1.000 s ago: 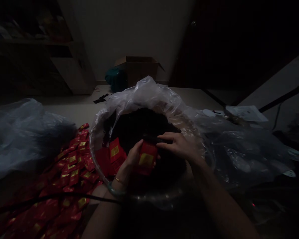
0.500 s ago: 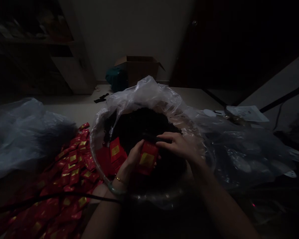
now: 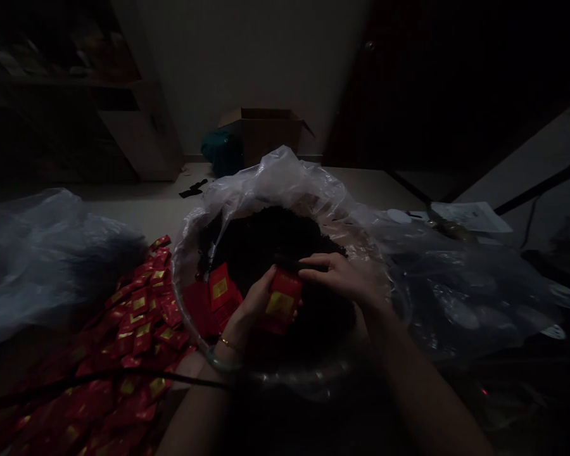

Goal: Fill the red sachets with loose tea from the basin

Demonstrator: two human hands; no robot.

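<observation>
My left hand (image 3: 253, 304) is closed around a red packet (image 3: 284, 303) with a gold patch, held upright over a round basin lined with clear plastic (image 3: 183, 253). In my right hand (image 3: 337, 273) is a dark, narrow scoop-like tool (image 3: 292, 262), its end at the packet's top edge. Its exact shape is lost in the dim light. Dark loose material (image 3: 270, 228), like tea leaves, fills much of the basin. More red packets (image 3: 220, 288) lie inside the basin, just left of my left hand.
A large heap of red packets (image 3: 140, 316) covers the floor on the left, beside a pale plastic bag (image 3: 47, 259). Clear plastic bags (image 3: 465, 297) lie on the right. Behind stand an open cardboard box (image 3: 273, 136) and a teal bag (image 3: 221, 152). A dark cable (image 3: 99, 375) crosses the front left.
Hardly anything differs. The red packet in my left hand has shifted very slightly, and my right hand keeps the dark tool at its top edge.
</observation>
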